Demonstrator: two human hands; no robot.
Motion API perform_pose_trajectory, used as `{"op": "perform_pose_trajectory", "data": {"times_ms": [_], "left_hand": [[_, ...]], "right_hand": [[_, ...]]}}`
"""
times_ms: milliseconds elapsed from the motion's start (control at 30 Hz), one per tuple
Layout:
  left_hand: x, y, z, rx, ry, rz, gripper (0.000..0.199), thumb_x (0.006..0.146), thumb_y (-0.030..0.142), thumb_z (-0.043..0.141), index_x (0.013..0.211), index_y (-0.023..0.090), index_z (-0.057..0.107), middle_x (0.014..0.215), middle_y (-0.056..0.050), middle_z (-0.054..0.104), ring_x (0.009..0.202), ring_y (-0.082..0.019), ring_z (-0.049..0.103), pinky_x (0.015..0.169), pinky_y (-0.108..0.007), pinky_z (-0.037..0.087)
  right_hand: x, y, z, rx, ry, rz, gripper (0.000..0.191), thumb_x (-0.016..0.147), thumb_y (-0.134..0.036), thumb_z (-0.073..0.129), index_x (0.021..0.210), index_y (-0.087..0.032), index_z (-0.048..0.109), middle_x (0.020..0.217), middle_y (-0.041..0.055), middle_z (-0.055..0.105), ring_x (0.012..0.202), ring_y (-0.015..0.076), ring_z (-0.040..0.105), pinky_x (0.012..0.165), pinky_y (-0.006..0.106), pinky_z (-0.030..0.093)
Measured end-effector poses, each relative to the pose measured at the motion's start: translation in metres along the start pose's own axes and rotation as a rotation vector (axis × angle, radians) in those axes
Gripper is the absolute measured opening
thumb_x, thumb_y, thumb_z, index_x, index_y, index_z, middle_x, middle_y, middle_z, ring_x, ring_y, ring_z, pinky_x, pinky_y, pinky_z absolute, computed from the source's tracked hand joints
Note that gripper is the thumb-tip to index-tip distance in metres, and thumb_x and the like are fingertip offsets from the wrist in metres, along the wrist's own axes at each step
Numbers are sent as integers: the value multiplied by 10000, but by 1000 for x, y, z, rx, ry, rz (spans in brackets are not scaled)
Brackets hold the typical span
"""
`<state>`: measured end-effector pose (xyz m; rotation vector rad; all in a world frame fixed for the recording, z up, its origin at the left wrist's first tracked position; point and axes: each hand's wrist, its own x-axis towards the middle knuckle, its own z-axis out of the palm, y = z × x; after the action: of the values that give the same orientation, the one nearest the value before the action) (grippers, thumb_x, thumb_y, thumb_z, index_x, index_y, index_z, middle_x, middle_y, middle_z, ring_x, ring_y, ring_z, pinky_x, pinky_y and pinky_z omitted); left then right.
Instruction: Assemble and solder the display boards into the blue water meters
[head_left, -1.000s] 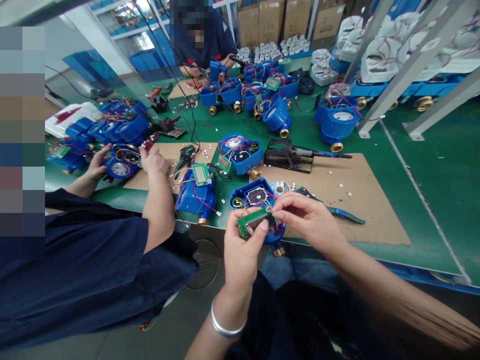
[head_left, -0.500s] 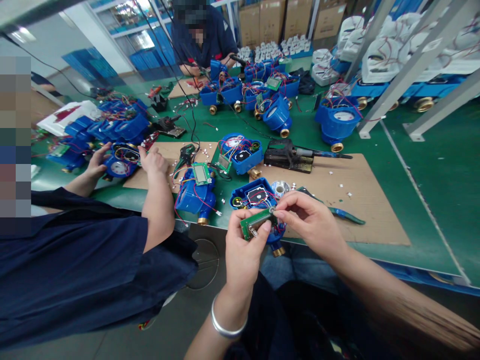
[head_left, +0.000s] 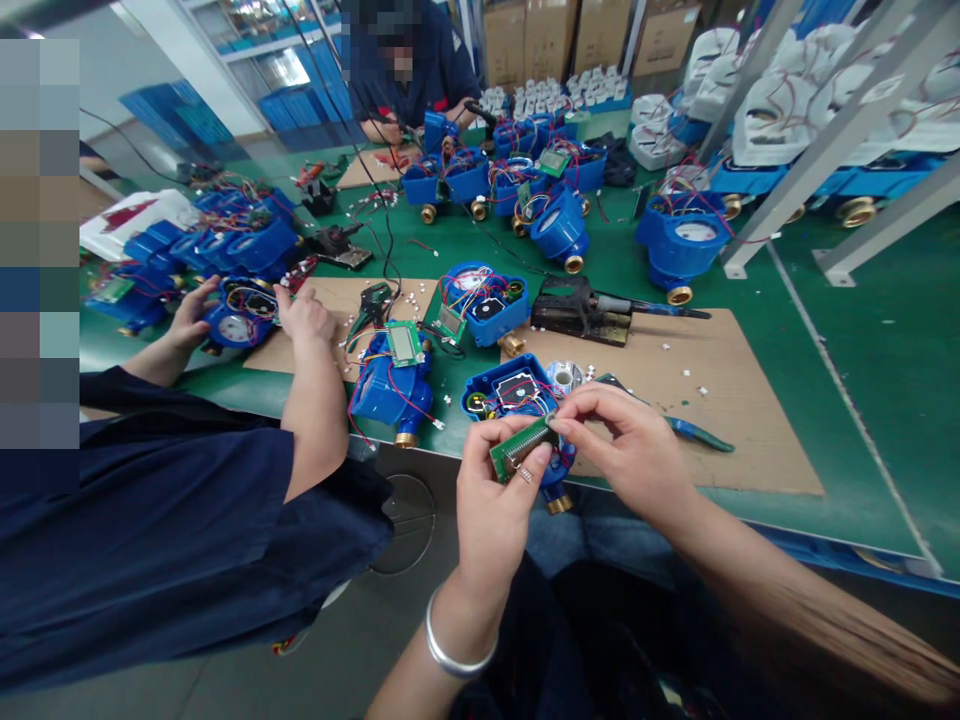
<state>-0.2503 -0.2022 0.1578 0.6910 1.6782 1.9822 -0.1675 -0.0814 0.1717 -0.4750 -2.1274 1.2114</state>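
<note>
My left hand [head_left: 491, 500] is closed on a small green circuit board [head_left: 517, 448], fingers behind it and thumb on its near face. My right hand [head_left: 630, 440] pinches at the board's upper right corner; what lies between those fingertips is too small to make out. Just behind the board, a blue water meter [head_left: 484, 385] lies open with thin wires inside, partly covered by the board and my hands. Its brass fitting [head_left: 557, 498] sticks out below. A solder spool [head_left: 564, 376] stands beside my right hand.
A soldering iron [head_left: 637, 305] rests on its black stand [head_left: 570, 310] on cardboard [head_left: 735, 400]. Green-handled pliers [head_left: 701, 435] lie right. More blue meters [head_left: 394, 390] stand left and behind. A co-worker's hands [head_left: 307, 320] work at the left; another person [head_left: 412, 70] sits opposite.
The view has shifted slightly. Both my hands stay at the circuit board, which has tilted a little. The left thumb sits slightly lower on it.
</note>
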Motion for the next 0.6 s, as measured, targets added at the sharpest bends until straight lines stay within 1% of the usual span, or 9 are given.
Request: {"op": "perform_pose_trajectory", "data": {"times_ms": [133, 233, 300, 467, 533, 600], "left_hand": [[0, 0, 0, 63, 10, 51, 182, 796, 182, 683, 894, 221, 535, 1033, -3, 615, 987, -147, 582, 901, -292, 457], [0, 0, 1, 127, 14, 98, 176, 797, 177, 679, 898, 224, 542, 1077, -11, 602, 1062, -160, 550, 955, -313, 421], [0, -1, 1, 136, 20, 118, 178, 796, 176, 680, 896, 227, 541, 1072, -7, 599, 1058, -158, 547, 956, -312, 416], [0, -2, 2, 106, 25, 89, 164, 802, 189, 677, 877, 218, 534, 1018, -4, 593, 996, -150, 563, 907, -292, 440], [0, -2, 2, 86, 19, 69, 170, 798, 196, 683, 880, 214, 535, 1020, -5, 596, 988, -150, 569, 900, -287, 446], [0, -2, 2, 58, 18, 46, 180, 796, 202, 688, 894, 217, 537, 1031, -2, 600, 986, -148, 573, 892, -281, 452]], "right_hand": [[-1, -1, 1, -58, 13, -14, 104, 881, -250, 605, 787, -210, 588, 834, 22, 632, 817, 172, 584, 774, 321, 457], [-1, -2, 2, -52, 12, 50, 104, 881, -265, 604, 793, -209, 599, 829, 22, 638, 805, 175, 588, 746, 319, 463], [-1, -4, 2, -54, 12, 70, 107, 881, -266, 602, 792, -208, 602, 821, 23, 639, 800, 178, 587, 736, 319, 462], [0, -9, -1, -91, 13, 82, 105, 870, -245, 614, 774, -203, 608, 804, 22, 643, 781, 172, 579, 726, 314, 445], [0, -8, -2, -63, 10, 106, 113, 864, -259, 622, 770, -196, 612, 803, 21, 638, 780, 169, 575, 725, 311, 443], [1, -5, -2, 16, -3, 151, 137, 855, -292, 631, 766, -191, 608, 798, 21, 628, 773, 165, 572, 712, 303, 447]]}}
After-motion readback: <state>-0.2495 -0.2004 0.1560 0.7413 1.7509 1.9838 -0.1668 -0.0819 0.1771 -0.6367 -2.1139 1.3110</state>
